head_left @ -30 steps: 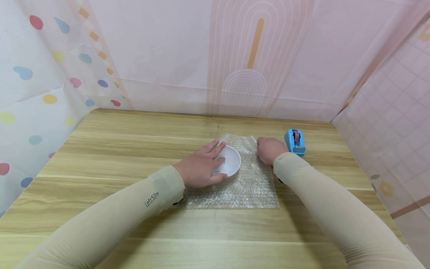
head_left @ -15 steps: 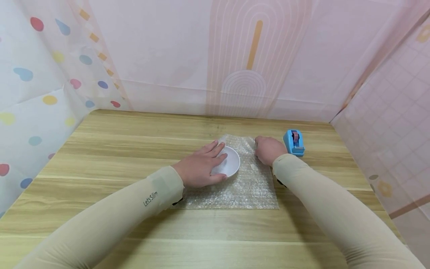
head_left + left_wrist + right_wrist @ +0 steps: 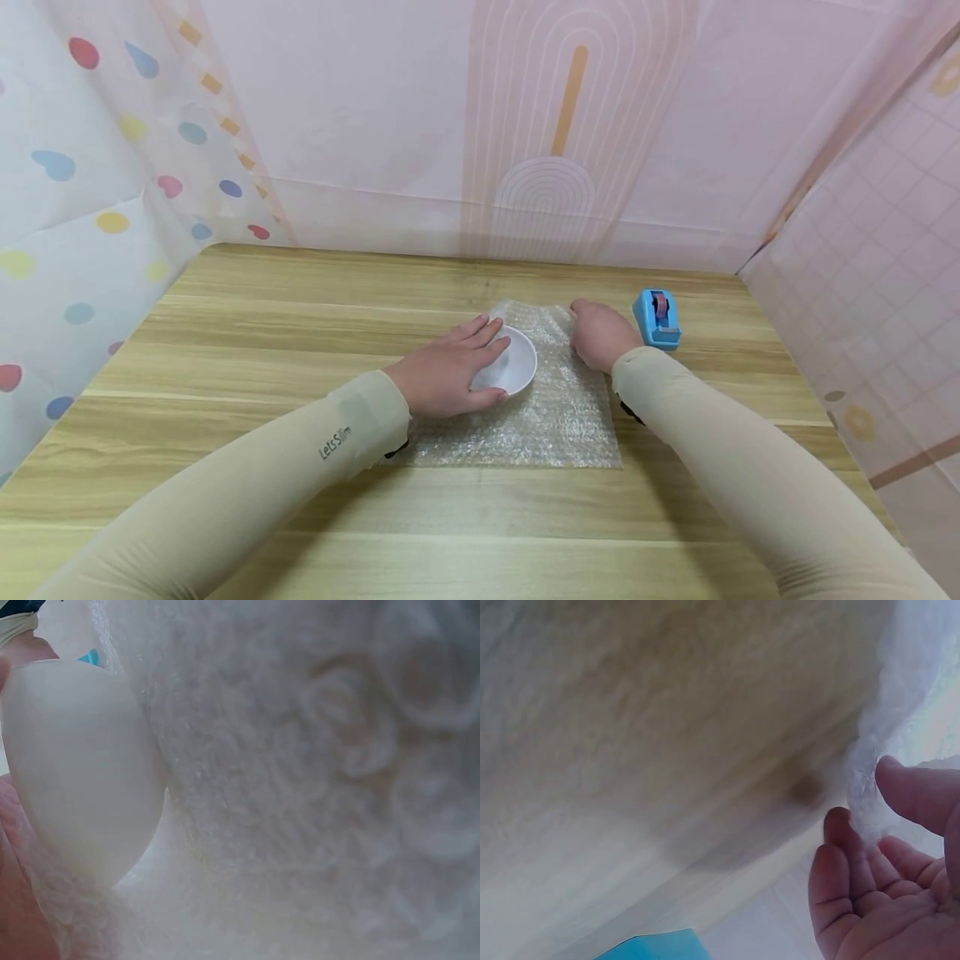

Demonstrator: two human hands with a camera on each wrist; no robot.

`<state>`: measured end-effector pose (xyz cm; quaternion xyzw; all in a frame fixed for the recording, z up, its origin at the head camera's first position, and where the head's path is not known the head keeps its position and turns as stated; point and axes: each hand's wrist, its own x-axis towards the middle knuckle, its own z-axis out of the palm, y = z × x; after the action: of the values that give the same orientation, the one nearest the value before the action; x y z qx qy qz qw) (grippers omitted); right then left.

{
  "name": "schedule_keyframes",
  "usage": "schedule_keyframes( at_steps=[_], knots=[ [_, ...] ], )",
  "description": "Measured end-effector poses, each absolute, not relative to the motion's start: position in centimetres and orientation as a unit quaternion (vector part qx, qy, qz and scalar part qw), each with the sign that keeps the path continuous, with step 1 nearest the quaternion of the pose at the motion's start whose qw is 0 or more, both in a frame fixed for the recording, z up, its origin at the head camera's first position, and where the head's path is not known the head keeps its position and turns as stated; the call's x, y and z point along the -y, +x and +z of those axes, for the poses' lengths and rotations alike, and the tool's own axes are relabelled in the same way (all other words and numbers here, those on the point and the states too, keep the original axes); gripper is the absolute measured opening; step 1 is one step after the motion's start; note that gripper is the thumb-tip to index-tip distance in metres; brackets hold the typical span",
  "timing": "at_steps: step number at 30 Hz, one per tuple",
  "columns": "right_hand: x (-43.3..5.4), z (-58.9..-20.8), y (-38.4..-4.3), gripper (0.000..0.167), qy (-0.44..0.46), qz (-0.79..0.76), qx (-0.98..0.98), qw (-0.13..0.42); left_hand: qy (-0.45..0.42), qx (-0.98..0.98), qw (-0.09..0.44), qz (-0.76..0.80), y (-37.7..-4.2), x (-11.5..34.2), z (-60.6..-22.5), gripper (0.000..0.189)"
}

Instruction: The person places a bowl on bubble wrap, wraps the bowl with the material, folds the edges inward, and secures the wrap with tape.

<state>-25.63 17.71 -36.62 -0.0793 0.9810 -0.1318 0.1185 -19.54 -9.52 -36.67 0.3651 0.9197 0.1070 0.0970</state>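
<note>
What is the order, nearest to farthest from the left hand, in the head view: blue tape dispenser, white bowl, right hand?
1. White bowl: at the left hand, which partly covers it.
2. Right hand: to the right, at the bubble wrap's edge.
3. Blue tape dispenser: farthest right, past the right hand.

The bubble wrap (image 3: 566, 417) is glossy, bumpy plastic; the bowl (image 3: 519, 365), smooth; the tabletop (image 3: 465, 533), wood-grained.

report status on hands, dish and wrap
Left hand on dish; right hand pinching wrap; dish on wrap; tape dispenser off wrap, nothing blocking.
</note>
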Motion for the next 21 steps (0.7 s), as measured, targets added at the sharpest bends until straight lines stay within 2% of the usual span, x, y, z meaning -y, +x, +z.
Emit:
schedule_keyframes(
  at_steps=[14, 21],
  knots=[
    [-18.6, -36.0, -25.1, 0.084, -0.031, -0.249, -0.959, 0.133, 0.365, -0.918, 0.098, 0.122, -19.6, 9.3, -36.5, 0.089],
    [-18.7, -35.5, -24.9, 0.081, -0.018, -0.267, -0.952, 0.149, 0.363, -0.918, 0.102, 0.124, -19.7, 9.2, -36.5, 0.09]
  ],
)
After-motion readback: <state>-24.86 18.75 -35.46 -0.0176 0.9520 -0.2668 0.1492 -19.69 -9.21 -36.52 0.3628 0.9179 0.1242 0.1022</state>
